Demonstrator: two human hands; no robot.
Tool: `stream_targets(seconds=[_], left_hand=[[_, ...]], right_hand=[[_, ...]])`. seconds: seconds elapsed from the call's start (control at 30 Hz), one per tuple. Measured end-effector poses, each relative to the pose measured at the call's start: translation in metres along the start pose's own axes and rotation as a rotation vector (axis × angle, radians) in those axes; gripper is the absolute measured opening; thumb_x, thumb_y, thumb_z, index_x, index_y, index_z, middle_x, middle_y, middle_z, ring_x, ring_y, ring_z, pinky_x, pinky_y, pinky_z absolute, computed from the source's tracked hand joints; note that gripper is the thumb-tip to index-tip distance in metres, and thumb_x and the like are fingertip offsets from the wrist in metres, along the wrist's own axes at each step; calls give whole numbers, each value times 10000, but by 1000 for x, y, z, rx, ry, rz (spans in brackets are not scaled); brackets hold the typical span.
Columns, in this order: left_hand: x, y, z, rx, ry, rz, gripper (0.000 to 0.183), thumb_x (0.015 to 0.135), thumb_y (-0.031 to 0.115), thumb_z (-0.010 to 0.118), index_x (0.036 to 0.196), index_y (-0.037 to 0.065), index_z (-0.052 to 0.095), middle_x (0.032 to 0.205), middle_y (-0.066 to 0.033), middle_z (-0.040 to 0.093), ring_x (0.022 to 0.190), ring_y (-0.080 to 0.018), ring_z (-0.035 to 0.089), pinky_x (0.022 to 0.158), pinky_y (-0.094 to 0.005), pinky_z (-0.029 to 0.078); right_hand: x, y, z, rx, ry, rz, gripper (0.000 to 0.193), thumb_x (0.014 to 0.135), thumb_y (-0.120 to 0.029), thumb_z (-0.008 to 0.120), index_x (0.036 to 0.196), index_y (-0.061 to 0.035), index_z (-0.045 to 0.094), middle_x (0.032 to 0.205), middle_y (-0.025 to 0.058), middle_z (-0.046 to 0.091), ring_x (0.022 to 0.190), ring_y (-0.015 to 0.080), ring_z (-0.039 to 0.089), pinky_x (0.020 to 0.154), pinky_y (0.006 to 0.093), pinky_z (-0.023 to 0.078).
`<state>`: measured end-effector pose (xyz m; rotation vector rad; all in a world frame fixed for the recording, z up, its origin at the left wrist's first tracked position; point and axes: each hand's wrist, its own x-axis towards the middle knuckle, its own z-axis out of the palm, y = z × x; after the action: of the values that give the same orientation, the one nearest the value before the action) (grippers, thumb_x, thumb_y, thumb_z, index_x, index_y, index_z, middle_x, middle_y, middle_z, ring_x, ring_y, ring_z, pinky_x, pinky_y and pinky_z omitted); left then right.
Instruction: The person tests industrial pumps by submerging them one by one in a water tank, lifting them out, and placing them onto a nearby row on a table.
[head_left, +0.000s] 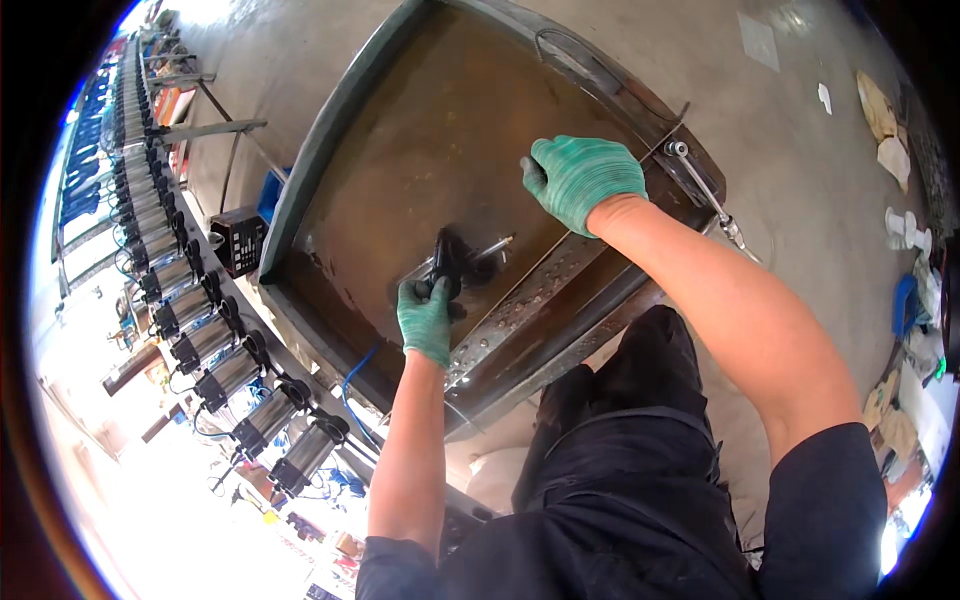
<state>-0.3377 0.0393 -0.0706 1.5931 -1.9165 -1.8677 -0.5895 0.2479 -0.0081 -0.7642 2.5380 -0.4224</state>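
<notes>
My left hand (pixel 426 318), in a green glove, is closed around the near end of a black part (pixel 449 258) with a thin metal rod (pixel 494 248) sticking out to the right. This part lies low in a wide tank (pixel 318 145) of brownish liquid, and the glove hides some of it. Over the tank's right side, my right hand (pixel 588 178), also green-gloved, is curled into a fist. Whatever its fingers may hold is hidden. Beyond that wrist, a metal tool like a socket wrench (pixel 708 195) rests along the tank's right edge.
A perforated metal strip (pixel 530 298) with small round bits on it crosses the tank's near side. On the left stands a long row of silver-and-black cylinders (pixel 225 375). A black box (pixel 238 242) and a blue hose (pixel 352 378) are beside the tank. Rags and papers (pixel 880 110) lie at right.
</notes>
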Motion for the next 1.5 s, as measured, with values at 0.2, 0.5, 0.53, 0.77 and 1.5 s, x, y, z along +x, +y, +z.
stream_targets(seconds=[0.2, 0.5, 0.53, 0.77, 1.5], left_hand=[[-22, 18, -27, -9, 0, 100, 253, 951, 91, 735, 990, 90, 485, 823, -48, 594, 562, -158, 612, 436, -333, 552], [-138, 95, -72, 91, 157, 416, 228, 966, 64, 714, 939, 95, 490, 798, 5, 544, 594, -83, 536, 464, -248, 502], [-159, 108, -72, 60, 172, 419, 230, 964, 58, 715, 932, 94, 490, 793, 10, 537, 598, -72, 517, 464, -235, 482], [-241, 135, -54, 120, 271, 385, 308, 908, 76, 790, 872, 86, 484, 766, 60, 444, 724, -62, 404, 622, -235, 387], [-263, 32, -2, 235, 54, 364, 277, 898, 202, 781, 1044, 25, 625, 909, -129, 706, 817, -208, 670, 758, -344, 553]], right_hand=[[-4, 0, 5, -14, 64, -38, 348, 1018, -420, 495, 1008, -116, 663, 973, 120, 722, 895, 370, 697, 771, 508, 555], [-53, -32, -15, 527, 34, -419, 378, 989, -422, 596, 1220, -128, 650, 1128, 136, 722, 1025, 385, 677, 901, 479, 544], [-79, -59, -22, 550, -13, -536, 386, 982, -403, 618, 1254, -132, 649, 1155, 147, 713, 1038, 390, 671, 913, 471, 543], [-147, -105, -11, 641, -219, -419, 249, 1048, -258, 589, 1179, -54, 647, 902, 172, 690, 771, 315, 611, 750, 392, 513], [-155, 7, 40, 866, -744, -23, 254, 1083, -194, 529, 1289, -97, 642, 800, -13, 556, 597, 97, 495, 506, 273, 435]])
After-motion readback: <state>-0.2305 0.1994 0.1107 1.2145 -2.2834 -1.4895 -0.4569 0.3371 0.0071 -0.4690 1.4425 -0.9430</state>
